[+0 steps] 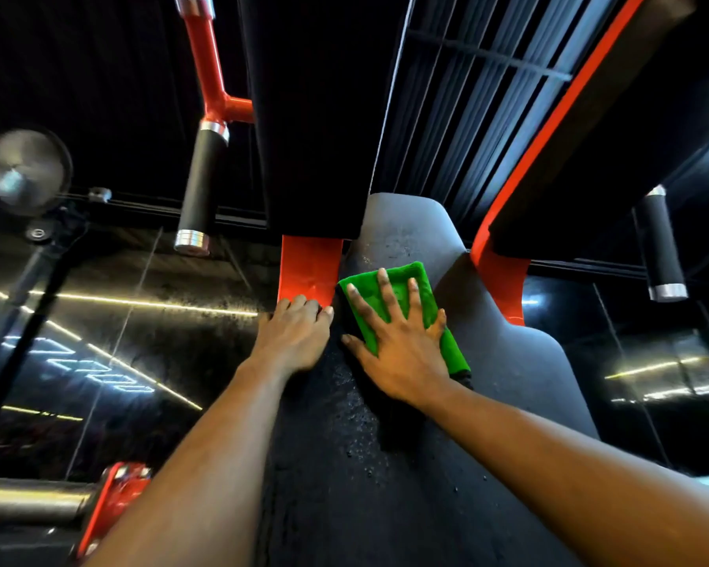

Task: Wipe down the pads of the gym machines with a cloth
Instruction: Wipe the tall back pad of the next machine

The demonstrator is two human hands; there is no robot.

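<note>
A tall black back pad (406,235) of a gym machine runs up the middle of the view, its surface speckled with wet droplets lower down. A folded green cloth (389,288) lies flat against the pad. My right hand (402,341) presses on the cloth with fingers spread straight. My left hand (295,333) rests on the pad's left edge, fingers curled over it just below a red frame bracket (310,272).
Red machine arms with black handle grips hang at the upper left (199,186) and right (662,247). A second red bracket (504,280) sits right of the pad. A fan (27,169) stands at the left. A steel bar with a red part (115,497) is at the lower left.
</note>
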